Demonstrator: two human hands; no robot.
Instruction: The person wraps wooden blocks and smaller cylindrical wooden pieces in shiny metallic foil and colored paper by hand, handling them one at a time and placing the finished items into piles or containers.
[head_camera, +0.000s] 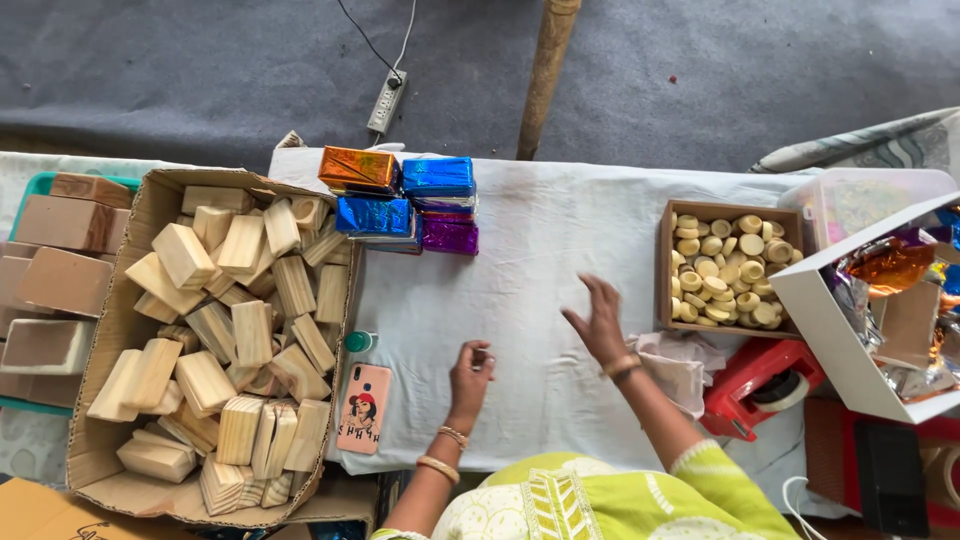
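My left hand (471, 377) rests on the white cloth (560, 240), fingers curled loosely, with nothing seen in it. Just to its left lies a phone (363, 408) in a pink case. My right hand (600, 322) hovers over the cloth with fingers spread, empty, to the left of a small cardboard box of round pale discs (727, 268). A stack of foil-wrapped blocks (400, 198) in orange, blue and purple sits at the far side of the cloth.
A big cardboard box of wooden blocks (215, 330) fills the left. Brown blocks (55, 265) lie further left. A red tape dispenser (757, 385), a white box of foil sheets (880, 310) and a clear plastic tub (865, 195) stand right. A wooden pole (545, 70) and power strip (386, 100) are behind.
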